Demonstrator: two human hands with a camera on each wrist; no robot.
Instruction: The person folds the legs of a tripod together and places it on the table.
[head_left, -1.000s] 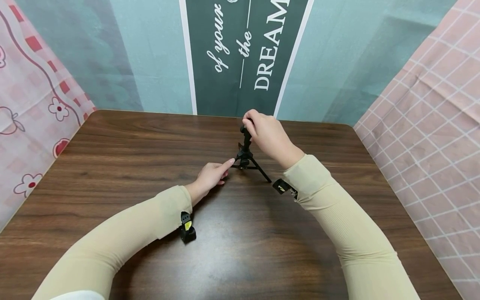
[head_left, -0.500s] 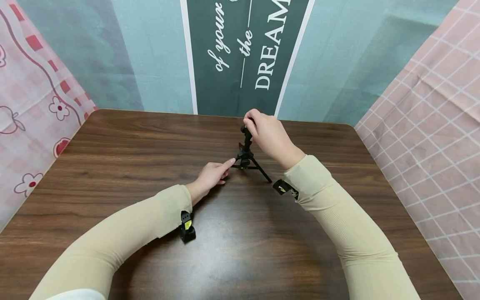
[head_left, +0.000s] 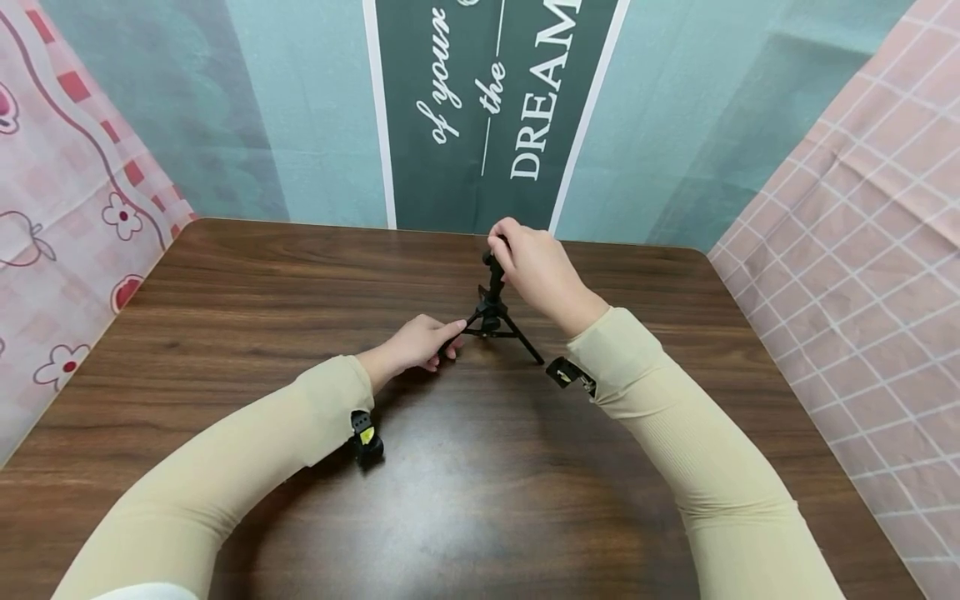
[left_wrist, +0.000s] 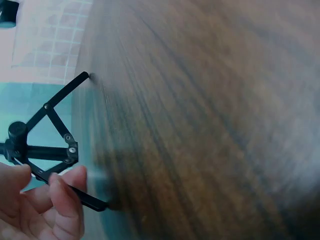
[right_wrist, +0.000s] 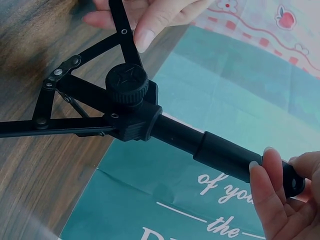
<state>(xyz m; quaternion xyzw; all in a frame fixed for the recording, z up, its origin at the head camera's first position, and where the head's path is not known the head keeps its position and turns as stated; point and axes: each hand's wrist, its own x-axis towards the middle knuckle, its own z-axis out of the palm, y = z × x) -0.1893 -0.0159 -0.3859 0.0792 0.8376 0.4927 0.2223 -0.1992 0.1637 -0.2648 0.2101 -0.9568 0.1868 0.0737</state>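
A small black tripod (head_left: 492, 315) stands upright on the table with its legs spread. My right hand (head_left: 538, 265) grips the top end of its centre post, and in the right wrist view the curled fingers (right_wrist: 272, 182) wrap that end. Lower down, my left hand (head_left: 422, 343) pinches one leg (left_wrist: 87, 199) between thumb and fingers; its thumb (right_wrist: 146, 40) lies along that leg in the right wrist view. A round ridged knob (right_wrist: 126, 84) sits at the hub where legs and post meet. The post's very top is partly hidden by the right hand.
The brown wood-grain table (head_left: 450, 500) reaches back to a blue-green curtain (head_left: 322, 108) with white lettering. Pink patterned cloth (head_left: 67, 208) hangs at the left, pink checked cloth (head_left: 862, 250) at the right. Each wrist wears a small black camera.
My left hand has shifted slightly left and outward along the tripod leg, and its wrist has turned a little. The right hand and the tripod stay almost where they were.
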